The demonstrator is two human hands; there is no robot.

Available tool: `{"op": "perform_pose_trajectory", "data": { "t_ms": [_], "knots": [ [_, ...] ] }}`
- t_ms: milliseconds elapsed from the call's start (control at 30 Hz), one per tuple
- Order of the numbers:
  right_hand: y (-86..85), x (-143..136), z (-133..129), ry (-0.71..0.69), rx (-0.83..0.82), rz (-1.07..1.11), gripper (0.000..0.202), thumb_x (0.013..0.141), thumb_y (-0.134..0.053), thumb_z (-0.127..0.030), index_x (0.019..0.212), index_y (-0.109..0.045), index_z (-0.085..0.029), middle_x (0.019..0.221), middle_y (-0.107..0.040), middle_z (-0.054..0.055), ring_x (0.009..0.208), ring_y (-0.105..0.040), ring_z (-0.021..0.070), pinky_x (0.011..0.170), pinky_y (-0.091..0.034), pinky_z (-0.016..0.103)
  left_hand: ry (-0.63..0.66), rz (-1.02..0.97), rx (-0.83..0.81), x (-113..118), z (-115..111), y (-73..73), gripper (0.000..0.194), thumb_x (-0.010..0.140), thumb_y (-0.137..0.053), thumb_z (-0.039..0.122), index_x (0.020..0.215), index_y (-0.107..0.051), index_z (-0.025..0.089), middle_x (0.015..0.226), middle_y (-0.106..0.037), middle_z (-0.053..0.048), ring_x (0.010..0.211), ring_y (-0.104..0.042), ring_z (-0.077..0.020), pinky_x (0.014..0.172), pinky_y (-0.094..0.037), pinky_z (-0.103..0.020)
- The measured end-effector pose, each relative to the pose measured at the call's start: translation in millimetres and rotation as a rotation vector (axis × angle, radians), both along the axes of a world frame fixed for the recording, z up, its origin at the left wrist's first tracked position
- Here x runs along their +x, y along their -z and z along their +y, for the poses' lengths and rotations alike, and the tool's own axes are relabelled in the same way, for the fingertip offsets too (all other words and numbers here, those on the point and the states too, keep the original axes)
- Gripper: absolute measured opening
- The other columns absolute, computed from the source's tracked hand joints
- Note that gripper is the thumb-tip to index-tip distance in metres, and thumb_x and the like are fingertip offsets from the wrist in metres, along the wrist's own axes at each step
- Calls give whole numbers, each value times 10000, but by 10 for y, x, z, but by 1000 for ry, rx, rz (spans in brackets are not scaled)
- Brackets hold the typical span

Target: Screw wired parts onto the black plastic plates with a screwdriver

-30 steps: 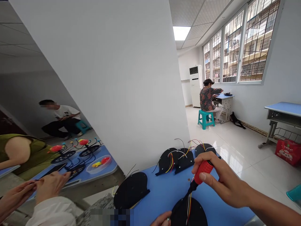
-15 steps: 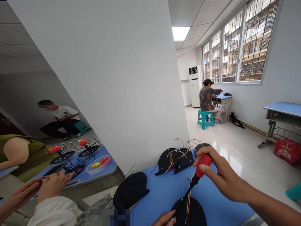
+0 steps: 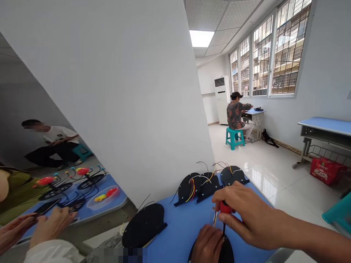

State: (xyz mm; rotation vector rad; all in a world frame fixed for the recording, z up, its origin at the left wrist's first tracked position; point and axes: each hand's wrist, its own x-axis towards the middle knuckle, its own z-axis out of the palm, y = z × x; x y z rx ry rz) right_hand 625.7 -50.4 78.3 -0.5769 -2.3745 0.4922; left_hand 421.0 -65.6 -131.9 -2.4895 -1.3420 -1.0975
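We see the right hand (image 3: 246,213) closed around the red handle of a screwdriver (image 3: 225,209), whose dark shaft points down onto a black round plate (image 3: 229,252) at the near edge of the blue table (image 3: 181,226). The grip is tight on the handle, with fingers wrapped over most of it. The left hand (image 3: 207,244) rests on that same plate just beside the shaft; whether its fingers pinch anything we cannot tell. Red and yellow wires (image 3: 215,219) rise from the plate between the two hands.

To the left on the table lies another black plate (image 3: 144,225), flat and apart from the hands. At the far edge, three more black plates with coloured wires (image 3: 204,182) lean together against a white partition (image 3: 123,91).

Left of the partition, another person's hands (image 3: 35,230) hold a dark phone over a second blue table (image 3: 93,208) carrying red-topped assemblies and a clear tray. Far across the room, a person sits on a teal stool (image 3: 233,137) at a small desk beneath the windows.
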Motion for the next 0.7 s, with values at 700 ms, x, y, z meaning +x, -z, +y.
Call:
{"op": "perform_pose_trajectory", "data": {
  "t_ms": [700],
  "knots": [
    [29, -178, 347, -71, 164, -413, 335, 920, -598, -174, 1240, -517, -117, 1091, -667, 112, 908, -625, 215, 824, -459, 329, -34, 266, -58, -154, 178, 44, 189, 691, -790, 208, 841, -732, 307, 956, -789, -12, 949, -731, -279, 750, -628, -408]
  ]
}}
